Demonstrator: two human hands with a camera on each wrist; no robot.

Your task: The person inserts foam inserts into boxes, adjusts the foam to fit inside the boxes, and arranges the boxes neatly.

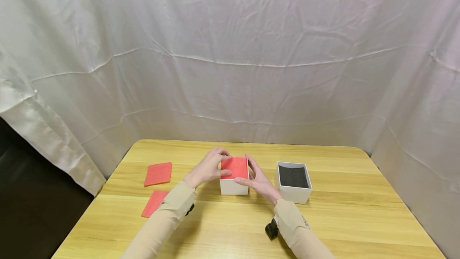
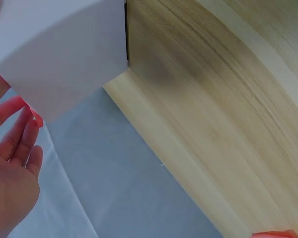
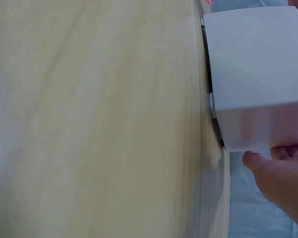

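A white box [image 1: 234, 188] stands near the middle of the table, with a red square sheet [image 1: 237, 167] lying across its open top. My left hand [image 1: 208, 167] reaches over the box's left side, thumb and forefinger extended and touching the sheet near the rim. In the left wrist view, several of its fingers hang loosely beside the white box [image 2: 59, 64], and a bit of red shows at the corner. At the right side, my right hand [image 1: 264, 185] holds the box, its thumb at the front rim and fingers along the far right corner.
To the right stands a second white box [image 1: 295, 195] with a black sheet [image 1: 293, 176] inside. Two more red sheets, an upper one [image 1: 158, 174] and a lower one [image 1: 154, 203], lie at the left; my left sleeve partly covers the lower. Pale curtains [image 1: 237, 91] surround the wooden table [image 1: 341, 211].
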